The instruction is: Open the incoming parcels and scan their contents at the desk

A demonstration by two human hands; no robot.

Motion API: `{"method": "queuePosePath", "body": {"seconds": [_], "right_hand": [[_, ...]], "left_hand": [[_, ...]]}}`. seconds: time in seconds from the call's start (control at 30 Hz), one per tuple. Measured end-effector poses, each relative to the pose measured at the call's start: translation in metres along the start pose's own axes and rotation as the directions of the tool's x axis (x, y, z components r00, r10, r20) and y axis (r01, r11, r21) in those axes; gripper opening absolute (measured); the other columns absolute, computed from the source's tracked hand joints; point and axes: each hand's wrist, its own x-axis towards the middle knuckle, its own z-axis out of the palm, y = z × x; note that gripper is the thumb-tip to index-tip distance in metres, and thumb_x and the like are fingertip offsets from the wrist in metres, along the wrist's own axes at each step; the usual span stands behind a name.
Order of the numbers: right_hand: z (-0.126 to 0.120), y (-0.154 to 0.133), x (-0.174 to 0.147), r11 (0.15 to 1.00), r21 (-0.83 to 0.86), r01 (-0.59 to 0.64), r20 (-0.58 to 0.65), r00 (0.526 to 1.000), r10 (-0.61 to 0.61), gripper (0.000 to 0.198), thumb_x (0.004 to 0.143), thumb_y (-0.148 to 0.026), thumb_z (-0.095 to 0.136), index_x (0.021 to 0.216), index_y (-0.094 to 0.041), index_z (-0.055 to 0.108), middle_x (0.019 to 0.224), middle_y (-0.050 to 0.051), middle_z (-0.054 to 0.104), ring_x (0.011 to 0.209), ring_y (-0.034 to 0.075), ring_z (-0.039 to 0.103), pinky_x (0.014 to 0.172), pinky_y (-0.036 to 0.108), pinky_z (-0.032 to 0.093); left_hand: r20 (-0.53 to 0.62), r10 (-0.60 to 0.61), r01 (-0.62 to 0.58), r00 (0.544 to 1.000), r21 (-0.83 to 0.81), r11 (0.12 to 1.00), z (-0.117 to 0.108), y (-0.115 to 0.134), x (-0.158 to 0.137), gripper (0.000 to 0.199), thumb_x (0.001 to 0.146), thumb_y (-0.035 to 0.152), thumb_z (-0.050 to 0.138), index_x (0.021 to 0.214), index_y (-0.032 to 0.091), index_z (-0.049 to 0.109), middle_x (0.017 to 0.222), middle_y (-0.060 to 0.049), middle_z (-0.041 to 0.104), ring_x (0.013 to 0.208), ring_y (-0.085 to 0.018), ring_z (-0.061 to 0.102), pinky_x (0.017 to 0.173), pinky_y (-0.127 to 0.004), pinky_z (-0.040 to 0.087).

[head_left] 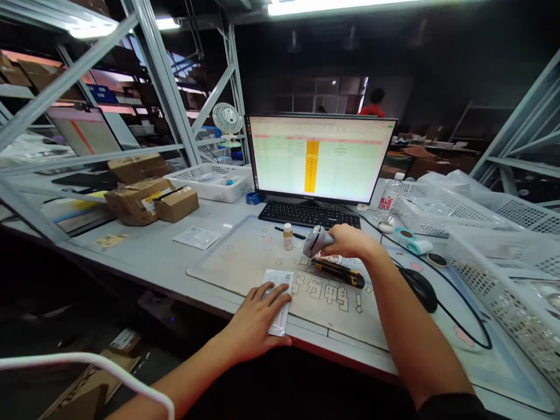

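My left hand (256,318) lies flat on a small white packet with a printed label (280,291) near the front edge of the desk mat (236,256). My right hand (350,242) grips a grey handheld barcode scanner (315,239), its head pointing left and down toward the mat. A black and yellow utility knife (341,272) lies just under that hand. A small bottle with a white cap (287,236) stands left of the scanner, with a black pen behind it.
A monitor (321,157) showing a spreadsheet stands behind a black keyboard (308,214). A black mouse (420,289), label rolls (413,240) and a water bottle (387,201) sit right. White baskets (490,256) line the right side; cardboard boxes (149,198) and another basket (210,181) lie left.
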Motion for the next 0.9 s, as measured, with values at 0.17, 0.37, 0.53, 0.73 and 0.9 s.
{"method": "queuePosePath", "body": {"seconds": [0.17,0.37,0.53,0.73,0.9], "right_hand": [[0.033,0.035,-0.004,0.984,0.031,-0.177,-0.088,0.98,0.179,0.029,0.101,-0.035,0.063,0.119,-0.014,0.072,0.119,0.014,0.075,0.107,0.029,0.071,0.081,0.031,0.05],[0.102,0.042,-0.029,0.933,0.004,-0.359,-0.179,0.918,0.354,0.054,0.108,-0.028,0.048,0.156,-0.005,0.044,0.142,0.025,0.06,0.128,0.035,0.062,0.098,0.038,0.049],[0.11,0.075,-0.056,0.961,0.087,-0.263,-0.318,0.907,0.277,0.058,0.107,-0.038,0.049,0.158,-0.013,0.048,0.145,0.019,0.059,0.133,0.033,0.058,0.11,0.04,0.046],[0.106,0.168,-0.101,0.927,0.131,-0.35,-0.574,0.736,0.359,0.052,0.101,-0.044,0.053,0.144,-0.018,0.064,0.144,0.017,0.06,0.136,0.035,0.055,0.12,0.05,0.04],[0.137,0.19,-0.107,0.92,0.241,-0.308,-0.589,0.707,0.391,0.061,0.097,-0.048,0.055,0.147,-0.014,0.06,0.15,0.018,0.055,0.141,0.032,0.052,0.121,0.047,0.041]], "left_hand": [[-0.035,-0.084,0.081,0.996,-0.071,0.994,-0.01,-0.039,-0.002,0.058,0.095,0.058,0.069,0.146,0.032,0.059,0.166,-0.003,0.046,0.151,-0.038,0.04,0.121,-0.057,0.039],[-0.145,-0.217,0.207,0.965,-0.081,0.975,-0.008,-0.083,0.006,0.054,0.098,0.051,0.062,0.145,0.026,0.062,0.163,-0.008,0.049,0.148,-0.04,0.044,0.119,-0.06,0.041],[-0.223,-0.226,0.204,0.948,-0.118,0.972,0.004,-0.09,0.008,0.052,0.098,0.053,0.06,0.143,0.027,0.064,0.161,-0.007,0.052,0.147,-0.039,0.044,0.119,-0.06,0.04],[-0.213,-0.239,0.218,0.947,-0.119,0.969,0.01,-0.096,0.006,0.056,0.097,0.056,0.059,0.145,0.028,0.063,0.162,-0.007,0.051,0.149,-0.04,0.042,0.118,-0.061,0.039],[-0.317,-0.022,-0.001,0.948,-0.071,0.998,-0.028,-0.052,0.045,0.058,0.096,0.057,0.064,0.142,0.022,0.064,0.156,-0.013,0.056,0.145,-0.04,0.044,0.12,-0.06,0.038]]}}
